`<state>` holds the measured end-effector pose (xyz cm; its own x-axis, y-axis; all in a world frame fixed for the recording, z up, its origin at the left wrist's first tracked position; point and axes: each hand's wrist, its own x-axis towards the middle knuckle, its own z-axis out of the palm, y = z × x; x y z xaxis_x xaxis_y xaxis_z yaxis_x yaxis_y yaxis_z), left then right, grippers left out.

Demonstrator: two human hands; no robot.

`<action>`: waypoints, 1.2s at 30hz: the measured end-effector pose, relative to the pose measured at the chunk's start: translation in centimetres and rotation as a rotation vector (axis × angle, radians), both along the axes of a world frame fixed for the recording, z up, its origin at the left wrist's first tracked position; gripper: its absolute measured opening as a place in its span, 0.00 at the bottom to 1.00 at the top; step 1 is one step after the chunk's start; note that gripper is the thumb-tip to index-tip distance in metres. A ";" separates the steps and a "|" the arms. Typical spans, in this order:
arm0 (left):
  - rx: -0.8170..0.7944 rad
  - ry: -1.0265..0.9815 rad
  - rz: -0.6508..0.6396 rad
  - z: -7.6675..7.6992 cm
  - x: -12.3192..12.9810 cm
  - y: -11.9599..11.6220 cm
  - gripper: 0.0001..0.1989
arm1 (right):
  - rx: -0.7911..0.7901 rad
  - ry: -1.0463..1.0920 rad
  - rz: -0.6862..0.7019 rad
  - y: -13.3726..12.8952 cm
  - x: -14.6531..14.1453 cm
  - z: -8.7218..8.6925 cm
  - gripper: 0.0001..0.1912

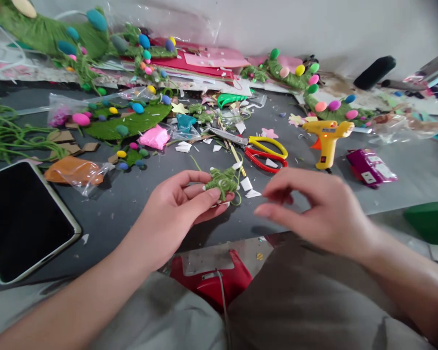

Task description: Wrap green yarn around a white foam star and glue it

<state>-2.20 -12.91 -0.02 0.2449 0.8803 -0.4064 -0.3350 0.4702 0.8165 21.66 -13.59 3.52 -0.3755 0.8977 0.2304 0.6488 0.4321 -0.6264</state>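
Note:
My left hand (178, 201) is closed on a small star wrapped in green yarn (224, 180), pinching it between thumb and fingers, with white tips showing at the star's points. A loose loop of yarn hangs at its right side. To the right, a short gap from the star, my right hand (314, 204) hovers over the table's near edge. Its thumb and index finger are apart, the other fingers curl inward, and nothing shows between them. Scissors (266, 150) with one yellow and one red handle lie just beyond the star, beside white paper scraps (246, 184).
A yellow glue gun (327, 138) stands at right near a purple packet (372, 167). At left lie a tablet (27, 218), an orange packet (75, 172) and green yarn (18, 129). Green shapes with coloured balls (135, 119) spread across the back. Below is a red stool (213, 282).

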 end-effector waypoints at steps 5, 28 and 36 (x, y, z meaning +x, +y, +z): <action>-0.051 -0.035 -0.026 0.0 0.2 -0.3 0.14 | 0.126 0.080 0.084 -0.3 -3.7 -1.2 0.10; 0.021 -0.020 -0.045 -0.3 -0.1 -0.4 0.20 | 0.248 -0.064 0.150 0.3 -4.0 -2.0 0.05; 0.053 -0.030 -0.074 -0.2 -0.2 -0.4 0.16 | 0.355 -0.272 0.244 0.8 -3.5 -2.1 0.07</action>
<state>-2.35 -13.34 -0.26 0.3211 0.8793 -0.3517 -0.3257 0.4513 0.8308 18.13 -12.84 1.46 -0.6536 0.6603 0.3698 0.6213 0.7472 -0.2360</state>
